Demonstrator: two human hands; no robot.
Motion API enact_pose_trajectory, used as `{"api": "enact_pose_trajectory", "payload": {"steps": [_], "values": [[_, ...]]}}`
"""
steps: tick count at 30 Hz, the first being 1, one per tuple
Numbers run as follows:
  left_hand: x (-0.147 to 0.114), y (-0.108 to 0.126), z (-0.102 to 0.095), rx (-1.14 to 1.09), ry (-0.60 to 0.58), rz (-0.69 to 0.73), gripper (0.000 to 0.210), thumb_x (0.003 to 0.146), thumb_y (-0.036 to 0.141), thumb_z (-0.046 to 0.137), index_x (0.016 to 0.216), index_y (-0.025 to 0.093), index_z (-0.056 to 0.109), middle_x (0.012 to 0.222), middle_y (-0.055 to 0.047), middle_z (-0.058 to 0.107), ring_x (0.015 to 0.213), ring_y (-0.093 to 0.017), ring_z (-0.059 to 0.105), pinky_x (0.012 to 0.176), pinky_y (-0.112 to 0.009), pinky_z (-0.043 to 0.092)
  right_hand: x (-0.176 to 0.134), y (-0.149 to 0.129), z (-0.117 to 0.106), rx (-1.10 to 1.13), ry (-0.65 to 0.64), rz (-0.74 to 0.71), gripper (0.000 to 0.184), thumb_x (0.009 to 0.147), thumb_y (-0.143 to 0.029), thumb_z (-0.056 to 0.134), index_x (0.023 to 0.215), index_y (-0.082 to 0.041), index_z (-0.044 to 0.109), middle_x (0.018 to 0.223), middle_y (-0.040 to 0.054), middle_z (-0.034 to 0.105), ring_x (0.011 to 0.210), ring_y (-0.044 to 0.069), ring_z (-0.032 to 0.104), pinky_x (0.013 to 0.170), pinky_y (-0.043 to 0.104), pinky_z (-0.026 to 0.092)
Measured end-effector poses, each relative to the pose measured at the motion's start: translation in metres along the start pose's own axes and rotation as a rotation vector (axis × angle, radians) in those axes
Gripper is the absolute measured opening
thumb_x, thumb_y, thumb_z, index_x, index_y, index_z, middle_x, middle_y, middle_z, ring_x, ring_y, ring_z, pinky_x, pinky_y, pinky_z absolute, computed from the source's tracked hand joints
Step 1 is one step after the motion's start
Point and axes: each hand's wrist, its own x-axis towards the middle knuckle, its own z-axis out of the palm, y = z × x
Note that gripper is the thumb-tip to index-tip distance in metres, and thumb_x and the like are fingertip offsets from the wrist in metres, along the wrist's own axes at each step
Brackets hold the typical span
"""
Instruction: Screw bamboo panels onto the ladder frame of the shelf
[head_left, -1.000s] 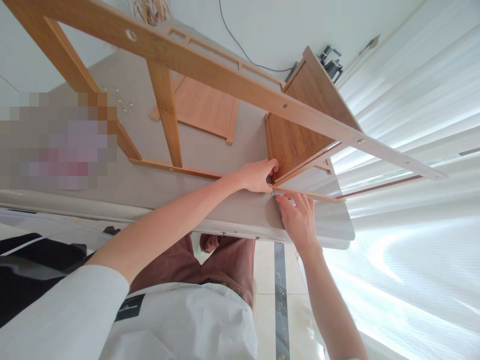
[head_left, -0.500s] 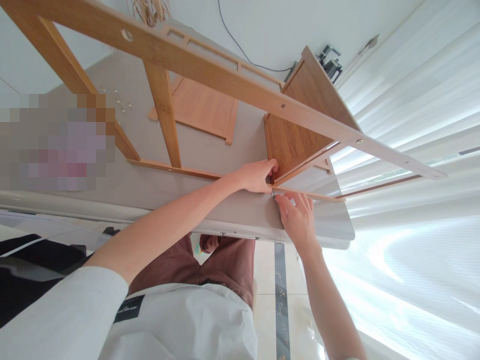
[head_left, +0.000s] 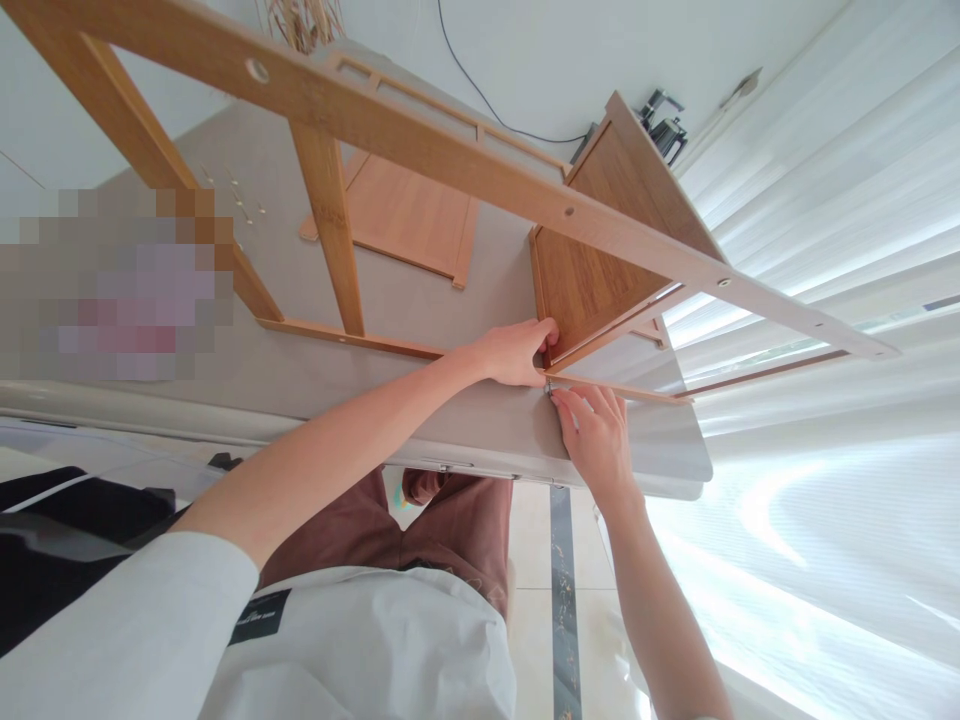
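A wooden ladder-like frame (head_left: 450, 165) stands on its long side across the table. Its lower rail (head_left: 397, 346) rests on the tabletop, and a wooden shelf panel (head_left: 592, 300) meets it at the right. My left hand (head_left: 516, 354) is wrapped round the joint, fingers on the panel's corner and thumb by the rail. Just right of it, on the near side of the rail, my right hand (head_left: 602, 430) pinches a small thin metal piece (head_left: 548, 386) against the rail. Its exact kind is too small to tell.
Behind the frame, another wooden panel (head_left: 412, 220) lies flat on the grey table (head_left: 480, 412). Several small screws or pins (head_left: 241, 205) are scattered at the left. A white curtain (head_left: 825, 500) hangs on the right, and a dark kettle-like object (head_left: 664, 130) stands at the back.
Both hands stay at the joint with almost no visible movement. The whole view has shifted very slightly.
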Motion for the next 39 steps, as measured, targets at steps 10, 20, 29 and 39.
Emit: {"api": "enact_pose_trajectory", "payload": {"steps": [10, 20, 29, 39], "values": [[0.0006, -0.0019, 0.0009, 0.007, 0.01, 0.017, 0.049, 0.07, 0.031, 0.067, 0.113, 0.023, 0.046, 0.121, -0.006, 0.062, 0.101, -0.023, 0.063, 0.074, -0.032, 0.047, -0.0004, 0.0016, -0.0029, 0.009, 0.027, -0.051, 0.017, 0.098, -0.019, 0.052, 0.101, -0.022, 0.069, 0.095, 0.0048, 0.07, 0.091, 0.018, 0.062, 0.09, 0.033, 0.042], [0.0005, -0.0011, 0.0015, 0.006, 0.006, 0.01, 0.049, 0.07, 0.03, 0.066, 0.114, 0.023, 0.046, 0.122, -0.006, 0.062, 0.101, -0.023, 0.063, 0.075, -0.032, 0.047, -0.0026, -0.0001, -0.0057, -0.009, 0.029, -0.062, 0.019, 0.096, -0.014, 0.052, 0.102, -0.024, 0.068, 0.095, 0.0045, 0.068, 0.09, 0.018, 0.06, 0.095, 0.036, 0.042], [0.0002, -0.0005, 0.0009, 0.001, 0.011, 0.008, 0.049, 0.071, 0.031, 0.066, 0.115, 0.022, 0.046, 0.121, -0.006, 0.062, 0.098, -0.021, 0.063, 0.074, -0.032, 0.047, -0.0011, -0.0004, -0.0014, -0.029, 0.067, -0.048, 0.02, 0.096, -0.015, 0.053, 0.103, -0.025, 0.068, 0.097, 0.0054, 0.068, 0.094, 0.019, 0.06, 0.097, 0.038, 0.04], [0.0001, -0.0005, 0.001, 0.008, 0.014, 0.005, 0.05, 0.07, 0.031, 0.066, 0.115, 0.022, 0.047, 0.121, -0.005, 0.062, 0.096, -0.021, 0.063, 0.074, -0.032, 0.047, -0.0015, -0.0002, -0.0019, -0.036, 0.057, -0.052, 0.023, 0.094, -0.013, 0.052, 0.104, -0.026, 0.068, 0.097, 0.0054, 0.067, 0.096, 0.019, 0.059, 0.099, 0.039, 0.039]]}}
